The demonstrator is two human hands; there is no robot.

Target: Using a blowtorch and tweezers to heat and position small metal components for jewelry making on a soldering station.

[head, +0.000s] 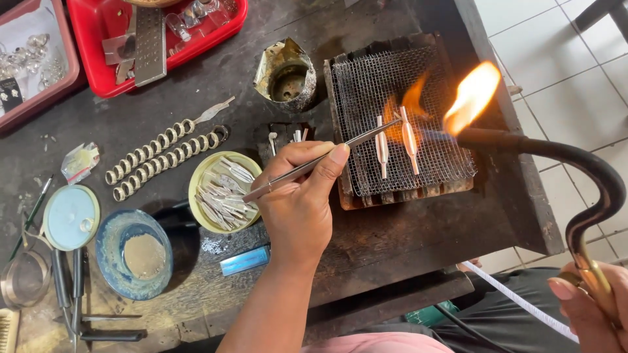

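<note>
My left hand (pixel 299 199) grips long metal tweezers (pixel 327 159) whose tip reaches onto a wire mesh pad (pixel 373 78) near two small leaf-shaped silver pieces (pixel 382 147). One of them (pixel 409 138) glows in the fire. My right hand (pixel 589 307), at the lower right corner, is closed around the brass end of a curved black torch (pixel 592 189). The torch nozzle (pixel 481 137) points left and throws an orange flame (pixel 471 95) across the mesh.
A yellow dish of silver leaf pieces (pixel 222 193) sits left of my hand. Two coiled chains (pixel 163 157), a blue bowl of powder (pixel 134 253), a round lid (pixel 70 216), a blue lighter (pixel 244 260), a crumpled metal cup (pixel 286 73) and red trays (pixel 98 59) fill the dark bench.
</note>
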